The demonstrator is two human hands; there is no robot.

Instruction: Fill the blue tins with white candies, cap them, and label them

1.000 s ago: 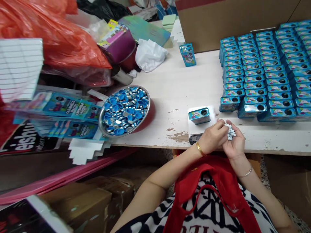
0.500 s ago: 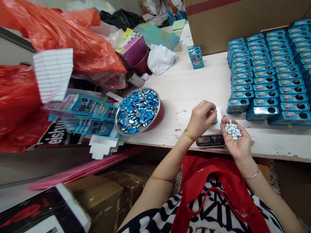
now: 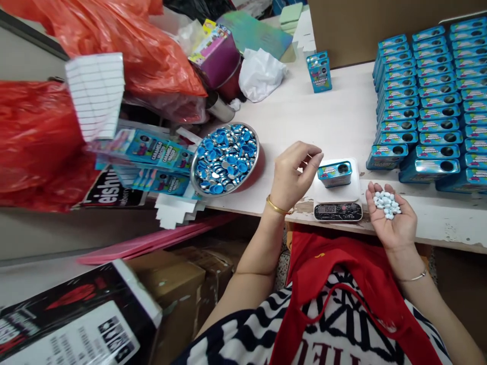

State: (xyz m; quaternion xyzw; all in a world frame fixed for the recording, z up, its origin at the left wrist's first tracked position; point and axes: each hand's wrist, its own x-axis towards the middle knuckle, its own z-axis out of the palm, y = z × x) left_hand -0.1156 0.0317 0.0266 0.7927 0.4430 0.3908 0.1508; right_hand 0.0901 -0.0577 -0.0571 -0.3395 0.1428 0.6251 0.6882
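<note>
On a white kitchen scale [image 3: 338, 212], whose display seems to read 1509, stands a small blue candy tin [image 3: 335, 174] with a round hole in its top. My left hand [image 3: 294, 170] hovers just left of this tin, fingers loosely bent, with nothing visible in them. To the right of the scale, my right hand [image 3: 395, 223] is palm up, cupping a small heap of pale blue candies [image 3: 387, 204]. A metal bowl [image 3: 258, 170] full of blue and silver caps [image 3: 224, 159] sits left of my left hand.
Rows of blue tins [image 3: 437, 101] fill the right side of the table. One more small group of tins [image 3: 319, 73] stands at the back by a cardboard box [image 3: 350, 33]. A white crumpled bag [image 3: 261, 76] and red plastic bags [image 3: 137, 56] lie to the left.
My left hand has moved left from over the scale, uncovering the tin. My right hand still holds the candies. The whole view has shifted a little.
</note>
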